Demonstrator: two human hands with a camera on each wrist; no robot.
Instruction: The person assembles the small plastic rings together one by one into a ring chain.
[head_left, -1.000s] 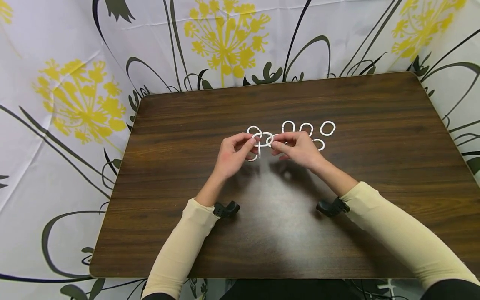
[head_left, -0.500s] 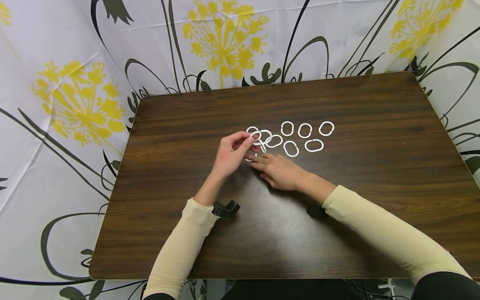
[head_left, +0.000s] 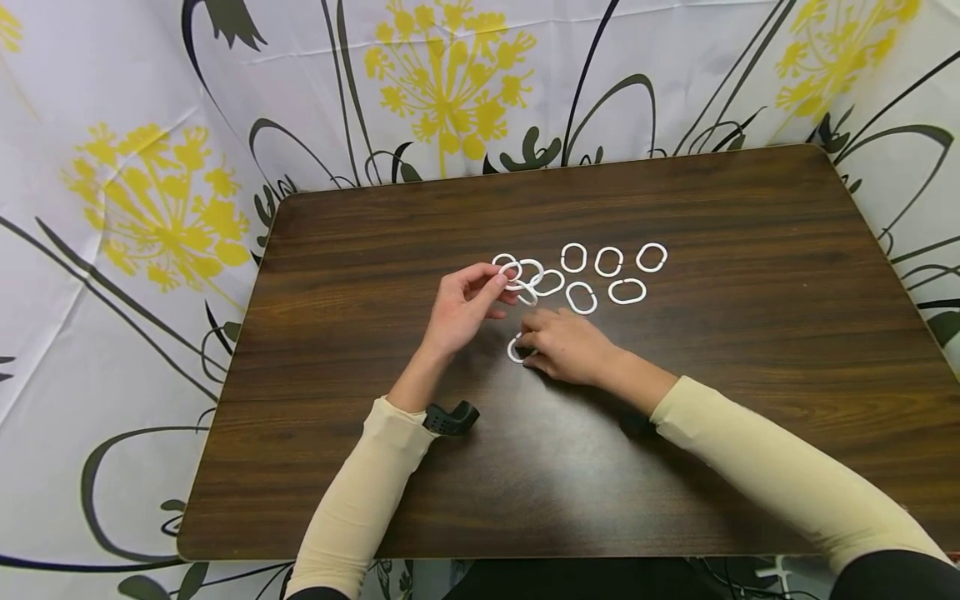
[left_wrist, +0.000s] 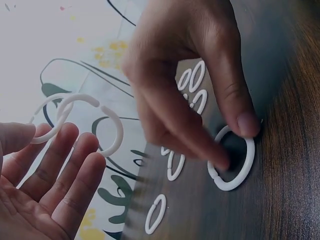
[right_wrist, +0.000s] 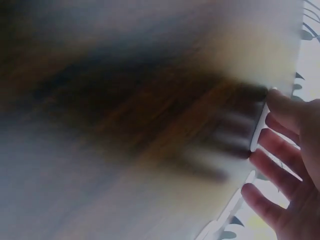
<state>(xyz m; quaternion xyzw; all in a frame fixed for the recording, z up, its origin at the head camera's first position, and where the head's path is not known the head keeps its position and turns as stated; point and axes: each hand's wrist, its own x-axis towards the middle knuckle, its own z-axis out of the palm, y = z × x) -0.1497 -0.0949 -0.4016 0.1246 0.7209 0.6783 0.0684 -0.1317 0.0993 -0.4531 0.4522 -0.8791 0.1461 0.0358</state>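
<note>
Our left hand pinches chained links; our right hand, grip unclear, touches a loose link nearer the table's front edge.

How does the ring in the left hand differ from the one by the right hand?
The left hand holds the first ring raised above the table; the second ring is down at its surface, by the right hand. The first ring looks linked with another ring; the second ring looks single. Both are white.
</note>
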